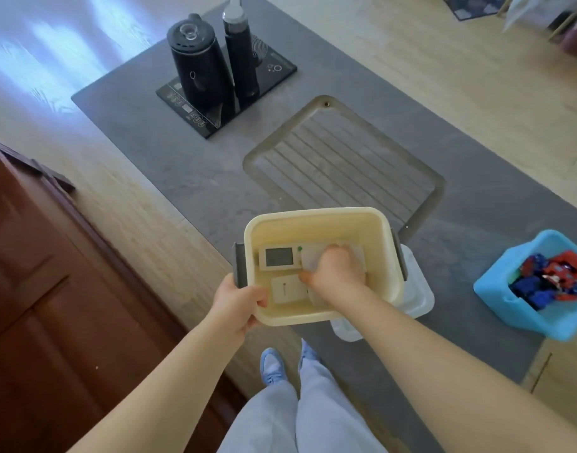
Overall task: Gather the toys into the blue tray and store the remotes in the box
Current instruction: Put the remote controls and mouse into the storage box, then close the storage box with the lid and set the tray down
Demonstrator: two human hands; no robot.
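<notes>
A cream plastic box [316,220] with grey side latches sits at the near edge of the grey table. My left hand [239,302] grips its near left rim. My right hand [334,268] is inside the box, closed on a white remote [314,258]. A white remote with a grey screen [278,258] lies at the box's far left, and another white remote [287,289] lies nearer. The blue tray [506,295] stands to the right, filled with red and blue toys [552,276].
A clear lid [418,295] lies under the box's right side. A black kettle [197,65] and a dark bottle [241,57] stand on a black hob at the table's far left. A grooved recess [342,161] sits mid-table. A brown cabinet [51,273] is at left.
</notes>
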